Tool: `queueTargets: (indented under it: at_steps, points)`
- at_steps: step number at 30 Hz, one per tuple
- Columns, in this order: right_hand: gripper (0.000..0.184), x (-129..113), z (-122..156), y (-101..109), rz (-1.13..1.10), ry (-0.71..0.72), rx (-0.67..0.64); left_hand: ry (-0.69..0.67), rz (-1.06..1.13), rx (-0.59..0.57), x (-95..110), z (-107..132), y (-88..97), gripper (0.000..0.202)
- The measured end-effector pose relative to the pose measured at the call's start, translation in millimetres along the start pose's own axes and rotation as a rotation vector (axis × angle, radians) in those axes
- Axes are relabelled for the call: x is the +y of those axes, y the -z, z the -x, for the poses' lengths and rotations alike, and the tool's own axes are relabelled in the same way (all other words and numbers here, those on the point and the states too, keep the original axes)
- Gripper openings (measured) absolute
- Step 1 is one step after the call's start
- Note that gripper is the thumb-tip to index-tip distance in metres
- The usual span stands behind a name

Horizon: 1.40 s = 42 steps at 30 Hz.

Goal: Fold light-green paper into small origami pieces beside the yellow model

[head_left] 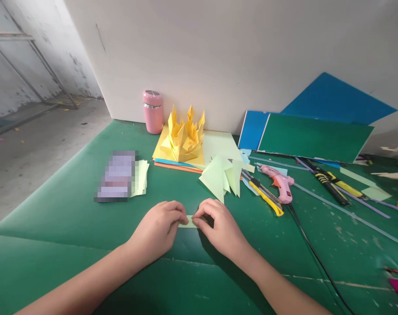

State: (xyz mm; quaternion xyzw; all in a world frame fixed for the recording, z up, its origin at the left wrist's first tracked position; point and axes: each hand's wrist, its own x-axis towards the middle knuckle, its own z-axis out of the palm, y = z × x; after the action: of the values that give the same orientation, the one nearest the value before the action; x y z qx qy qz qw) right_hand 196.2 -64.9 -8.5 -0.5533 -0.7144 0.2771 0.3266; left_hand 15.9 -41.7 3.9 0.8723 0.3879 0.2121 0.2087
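Note:
A small pale green paper piece point(189, 222) lies on the green table between my hands. My left hand point(162, 225) rests at its left end, fingers curled together and pressing the paper. At the right end, my right hand point(218, 223) pinches the paper between thumb and forefinger. Folded light green paper shapes point(218, 175) lie just beyond my hands. Behind them, a yellow folded-paper crown-like model point(184, 140) stands on a stack of coloured sheets point(161, 146). Most of the small piece is hidden by my fingers.
A pink flask point(153, 113) stands at the back. Left are a blurred phone-like object point(117, 176) and pale slips point(140, 178). Right lie a yellow utility knife point(266, 197), a pink glue gun point(280, 181) with its black cord point(312, 249), cutters and strips. Blue and green boards point(313, 135) lean on the wall.

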Motion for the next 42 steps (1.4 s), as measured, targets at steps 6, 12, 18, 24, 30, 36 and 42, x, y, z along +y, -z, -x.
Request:
queueTargets:
  at_steps: [6,12,18,24,30,36,42]
  points:
    - [0.025,9,2,8,-0.099,0.037,-0.031,-0.076,0.043,-0.102,-7,2,12.5,0.043]
    - [0.019,7,4,15,-0.105,0.073,-0.097,-0.098,0.056,-0.124,-5,2,16.1,0.037]
    - [0.017,9,5,13,0.026,0.227,-0.080,-0.098,-0.009,-0.056,-6,-1,4.7,0.004]
    - [0.027,10,-1,9,-0.017,0.239,-0.007,-0.061,-0.005,0.016,-1,-5,1.0,0.011]
    - [0.029,5,-6,3,-0.369,0.006,0.059,0.284,0.365,0.083,4,-8,0.7,0.010]
    - [0.048,0,-6,0,-0.641,0.012,-0.048,0.599,0.930,0.042,11,-11,-0.1,0.033]
    - [0.024,-2,-12,0,-0.658,-0.036,-0.013,0.722,1.051,0.049,18,-13,0.4,0.037]
